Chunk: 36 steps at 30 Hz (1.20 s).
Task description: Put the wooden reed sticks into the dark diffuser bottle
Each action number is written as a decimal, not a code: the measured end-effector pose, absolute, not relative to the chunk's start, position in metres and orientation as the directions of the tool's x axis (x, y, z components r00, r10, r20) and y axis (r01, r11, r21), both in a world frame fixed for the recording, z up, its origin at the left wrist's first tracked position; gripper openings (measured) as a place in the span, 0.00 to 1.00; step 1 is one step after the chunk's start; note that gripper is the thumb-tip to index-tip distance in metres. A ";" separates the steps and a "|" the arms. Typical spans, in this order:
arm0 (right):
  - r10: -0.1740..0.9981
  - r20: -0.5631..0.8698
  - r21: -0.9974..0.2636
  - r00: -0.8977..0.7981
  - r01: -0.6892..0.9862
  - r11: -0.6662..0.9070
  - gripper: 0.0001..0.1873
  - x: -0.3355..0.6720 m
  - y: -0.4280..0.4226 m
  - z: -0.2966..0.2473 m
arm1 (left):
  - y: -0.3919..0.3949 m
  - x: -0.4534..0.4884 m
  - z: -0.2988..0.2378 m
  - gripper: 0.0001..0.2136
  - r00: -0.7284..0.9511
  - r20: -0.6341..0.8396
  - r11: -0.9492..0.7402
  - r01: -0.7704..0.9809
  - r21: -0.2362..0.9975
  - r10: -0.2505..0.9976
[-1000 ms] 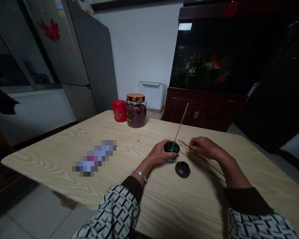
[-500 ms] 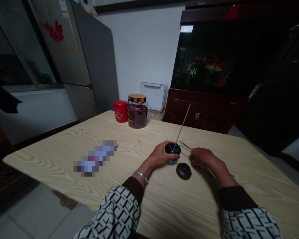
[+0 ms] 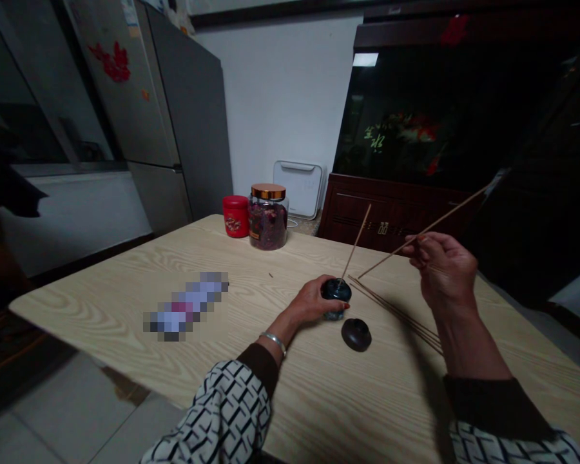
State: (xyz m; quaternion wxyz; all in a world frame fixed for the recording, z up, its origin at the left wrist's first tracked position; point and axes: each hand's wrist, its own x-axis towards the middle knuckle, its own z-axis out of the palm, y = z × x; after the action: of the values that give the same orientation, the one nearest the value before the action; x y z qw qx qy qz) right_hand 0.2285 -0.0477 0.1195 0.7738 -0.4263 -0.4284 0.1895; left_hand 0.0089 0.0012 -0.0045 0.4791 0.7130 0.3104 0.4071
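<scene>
My left hand [image 3: 314,303] is wrapped round a small dark jar [image 3: 336,293] standing on the wooden table [image 3: 251,374]. One thin stick [image 3: 357,241] leans out of the jar's mouth. My right hand [image 3: 442,267] is raised above the table and pinches another thin stick [image 3: 444,218], tilted with its near tip pointing down toward the jar. Several more sticks [image 3: 401,316] lie flat on the table between the jar and my right arm. A dark round lid [image 3: 356,334] rests on the table just in front of the jar.
A glass jar with a copper lid [image 3: 269,217] and a red tin [image 3: 235,216] stand at the table's far edge. A blurred flat object [image 3: 186,306] lies left of centre. Behind are a fridge [image 3: 174,116], a white appliance [image 3: 298,188] and a dark fish tank on a cabinet [image 3: 415,161].
My right hand has lifted off the table, up and to the right, with one stick taken from the pile. My left hand and the jar have stayed put.
</scene>
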 end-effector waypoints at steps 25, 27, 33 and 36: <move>0.949 0.315 -0.632 -0.028 0.740 0.231 0.14 0.227 -0.024 0.059 | 0.001 0.009 -0.007 0.32 0.461 0.321 -0.413 0.111 0.904 0.827; 0.983 0.183 -0.358 -0.022 0.930 0.087 0.11 0.246 -0.024 0.056 | 0.001 0.009 -0.008 0.33 0.451 0.321 -0.407 0.107 0.907 0.833; 0.993 -0.088 0.088 0.075 0.994 -0.068 0.12 0.255 -0.028 0.041 | 0.004 0.013 -0.012 0.31 0.433 0.338 -0.407 0.074 0.911 0.836; 0.991 -0.101 0.090 0.090 0.993 -0.081 0.13 0.250 -0.028 0.039 | 0.004 0.013 -0.012 0.31 0.437 0.333 -0.397 0.063 0.915 0.836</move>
State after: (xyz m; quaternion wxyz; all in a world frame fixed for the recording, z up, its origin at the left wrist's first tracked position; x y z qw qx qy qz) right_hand 0.2497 -0.0283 0.0386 -0.0674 -0.7352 -0.6745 0.0067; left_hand 0.0135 0.0039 -0.0117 0.4509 0.7179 0.3130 0.4283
